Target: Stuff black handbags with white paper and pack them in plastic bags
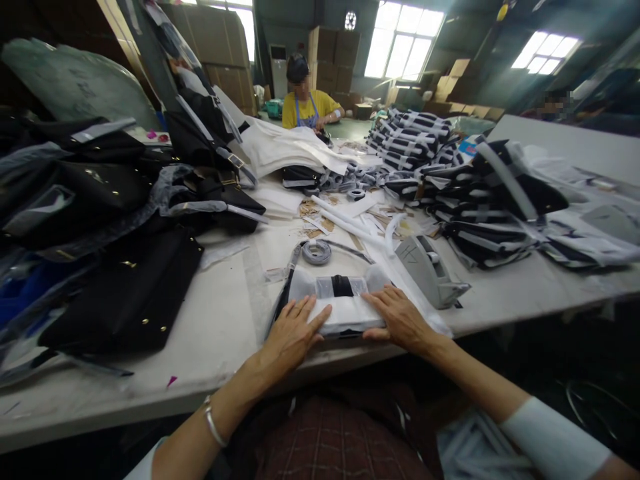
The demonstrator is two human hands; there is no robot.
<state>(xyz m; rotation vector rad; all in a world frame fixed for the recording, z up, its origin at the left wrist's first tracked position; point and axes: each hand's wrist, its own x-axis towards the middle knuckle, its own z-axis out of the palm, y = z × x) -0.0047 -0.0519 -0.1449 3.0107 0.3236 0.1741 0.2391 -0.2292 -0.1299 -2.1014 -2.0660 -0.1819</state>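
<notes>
A black bag (pixel 281 301) lies at the table's front edge, its top covered by a folded white sheet (pixel 345 313) and clear wrapping around a black band (pixel 343 286). My left hand (pixel 296 328) rests on the left end of the white sheet, fingers spread. On the right end lies my right hand (pixel 397 319), its fingers apart and the thumb at the front edge. Just behind the bag is a wrapped grey ring-shaped coil (pixel 317 251), with a dark strap (pixel 350 250) curving past it.
Black bags (pixel 125 293) are heaped at the left. A grey tape dispenser (pixel 430 270) stands right of my hands. White tubes (pixel 345 223), paper scraps and stacked wrapped straps (pixel 410 140) lie farther back. A person in yellow (pixel 325 103) works across the table (pixel 220 287).
</notes>
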